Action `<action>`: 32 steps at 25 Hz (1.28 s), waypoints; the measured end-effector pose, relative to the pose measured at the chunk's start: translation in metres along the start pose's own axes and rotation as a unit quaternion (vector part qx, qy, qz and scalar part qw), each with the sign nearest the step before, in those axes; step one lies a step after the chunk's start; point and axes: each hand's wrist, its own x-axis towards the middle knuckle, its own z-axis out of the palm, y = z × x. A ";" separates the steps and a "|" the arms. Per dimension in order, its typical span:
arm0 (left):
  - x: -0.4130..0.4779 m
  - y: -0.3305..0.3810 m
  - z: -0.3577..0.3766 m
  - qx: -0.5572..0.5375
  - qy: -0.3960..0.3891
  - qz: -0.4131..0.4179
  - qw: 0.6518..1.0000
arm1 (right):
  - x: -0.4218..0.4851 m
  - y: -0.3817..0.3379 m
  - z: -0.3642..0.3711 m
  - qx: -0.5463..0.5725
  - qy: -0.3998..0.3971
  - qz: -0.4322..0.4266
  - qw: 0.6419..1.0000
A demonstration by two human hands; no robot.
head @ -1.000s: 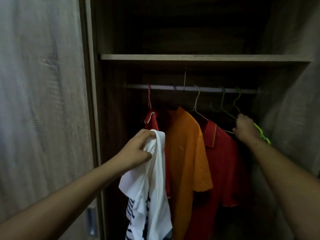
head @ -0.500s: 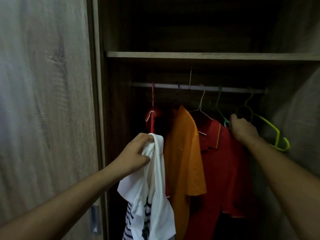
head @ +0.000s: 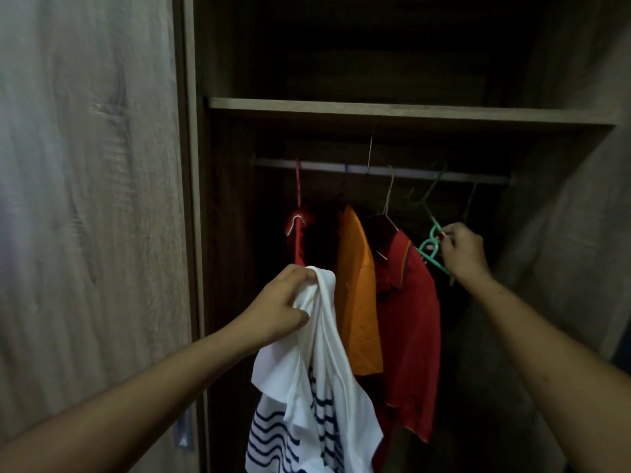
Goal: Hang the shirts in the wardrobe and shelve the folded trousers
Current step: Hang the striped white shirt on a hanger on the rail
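wardrobe (head: pixel 196 165) of grey-brown wood, open: left hand (head: pixel 280 308) grips a white shirt with navy stripes (head: pixel 317 387) by its top, in front of an orange shirt (head: pixel 358 295) and red polo shirt (head: pixel 409 319) hanging from the metal rail (head: pixel 324 165); right hand (head: pixel 461 254) pinches a teal plastic hanger (head: pixel 431 249) just beside the polo.

left forearm (head: pixel 136 404): bare to the frame edge, sleeve out of view | right forearm (head: pixel 546 353): bare to the frame edge, a few small dark specks | left hand (head: pixel 280 302): bare | right hand (head: pixel 461 254): bare, red spot at one fingertip, perhaps a painted nail
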 end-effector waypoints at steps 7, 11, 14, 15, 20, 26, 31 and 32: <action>-0.002 0.010 -0.002 -0.034 0.020 -0.013 0.999 | -0.042 0.000 0.010 0.053 0.110 -0.015 0.992; -0.003 0.008 -0.003 -0.051 0.019 -0.032 0.998 | -0.123 0.047 0.045 0.076 0.074 -0.044 0.993; -0.003 0.008 -0.001 -0.063 0.008 -0.043 0.997 | -0.134 0.064 0.058 0.059 0.050 0.010 0.997; -0.003 0.008 0.000 -0.067 0.005 -0.043 0.997 | -0.135 0.066 0.058 0.068 0.059 0.025 0.996; -0.001 0.005 0.005 -0.072 -0.002 -0.055 0.996 | -0.161 0.055 0.031 0.208 0.045 0.050 0.976; 0.004 0.001 0.014 -0.086 -0.031 -0.090 0.992 | -0.173 -0.041 -0.023 0.447 0.008 0.024 0.894; 0.009 0.008 0.020 -0.113 -0.071 -0.100 0.986 | -0.186 -0.091 -0.018 0.544 -0.100 -0.001 0.833; 0.009 0.010 0.018 -0.120 -0.077 -0.101 0.985 | -0.192 -0.085 -0.006 0.529 -0.133 -0.008 0.838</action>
